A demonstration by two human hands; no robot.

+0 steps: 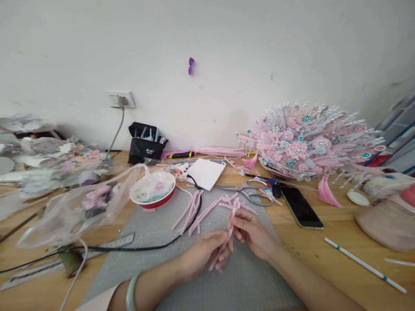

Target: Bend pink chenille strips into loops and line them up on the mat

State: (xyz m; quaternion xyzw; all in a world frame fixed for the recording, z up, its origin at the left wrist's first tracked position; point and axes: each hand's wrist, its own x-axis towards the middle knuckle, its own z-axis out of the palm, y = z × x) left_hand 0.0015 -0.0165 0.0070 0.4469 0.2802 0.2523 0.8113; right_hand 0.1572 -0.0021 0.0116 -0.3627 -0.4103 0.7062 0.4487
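Note:
Both hands meet over the grey cutting mat (152, 276). My left hand (210, 250) is closed round the lower part of a pink pipe cleaner (231, 231), whose tail sticks out below the fingers. Higher up, my right hand (248, 229) pinches the same pipe cleaner near its bent top end. Just behind the hands lie loose pink pipe cleaners (207, 214), some straight and some bent, with a second bundle (191, 209) to their left. The scissors (249, 192) rest beyond my right hand, blades pointing left.
A red-rimmed bowl (158, 201) of beads stands left of the mat, beside a plastic bag (74, 216). A black cable (142, 249) crosses the mat. On the right are a phone (301, 207), a marked white stick (363, 263) and a large pink beaded headdress (304, 147).

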